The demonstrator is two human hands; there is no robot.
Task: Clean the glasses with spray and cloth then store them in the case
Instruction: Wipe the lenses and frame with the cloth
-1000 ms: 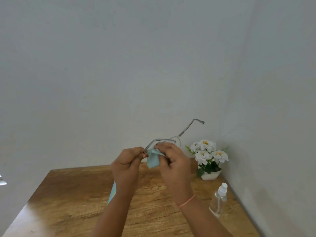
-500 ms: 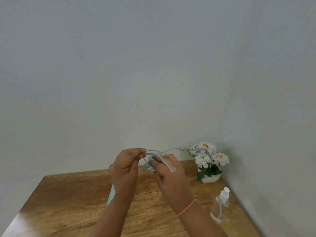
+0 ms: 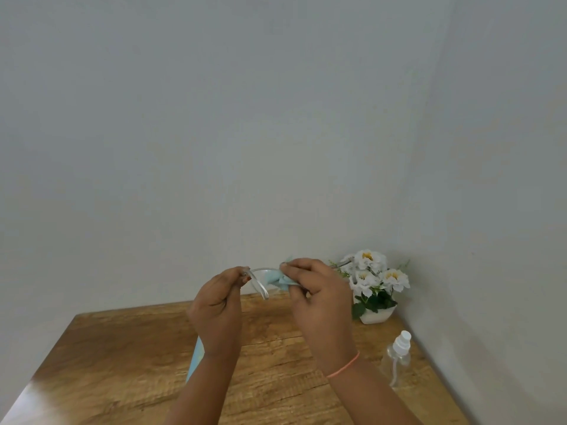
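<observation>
I hold clear-framed glasses [image 3: 259,282] in the air above the wooden table [image 3: 129,357]. My left hand [image 3: 216,311] pinches the frame at its left end, with one temple arm hanging down beside it. My right hand [image 3: 319,299] presses a light blue cloth [image 3: 277,279] against a lens. The other temple pokes out to the right, in front of the flowers. A clear spray bottle [image 3: 397,357] with a white nozzle stands on the table at the right. A light blue object [image 3: 196,357], maybe the case, lies on the table, mostly hidden behind my left forearm.
A white pot of white flowers [image 3: 372,283] sits in the back right corner of the table. Pale walls close the table in at the back and on the right. The table's left edge runs diagonally toward me.
The glasses came down from a raised tilt to level. My right hand with the cloth shifted right along the frame, onto the other lens. The view dropped slightly.
</observation>
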